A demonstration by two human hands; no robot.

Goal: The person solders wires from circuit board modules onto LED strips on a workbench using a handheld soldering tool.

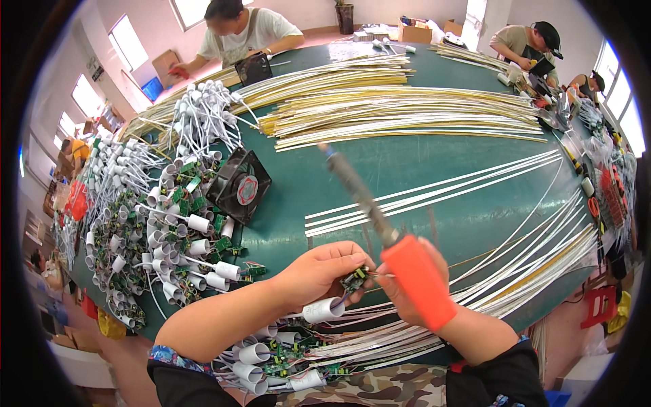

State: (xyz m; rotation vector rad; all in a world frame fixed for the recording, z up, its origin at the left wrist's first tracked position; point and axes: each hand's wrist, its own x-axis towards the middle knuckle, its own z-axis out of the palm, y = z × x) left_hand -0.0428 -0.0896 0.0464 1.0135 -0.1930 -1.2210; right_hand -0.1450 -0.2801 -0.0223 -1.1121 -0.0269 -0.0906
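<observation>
The left hand (319, 273) pinched the circuit board (354, 279) toward half past five in view, the right hand (401, 297) curled round the soldering iron (420, 281) aimed at eleven, so steadying the board before applying heat seemed wise.

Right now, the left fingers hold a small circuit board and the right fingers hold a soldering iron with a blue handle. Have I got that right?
Not quite: the handle of the soldering iron is orange-red, not blue, as the head view shows. The right fingers do hold it, and the left fingers hold the small circuit board.
</observation>
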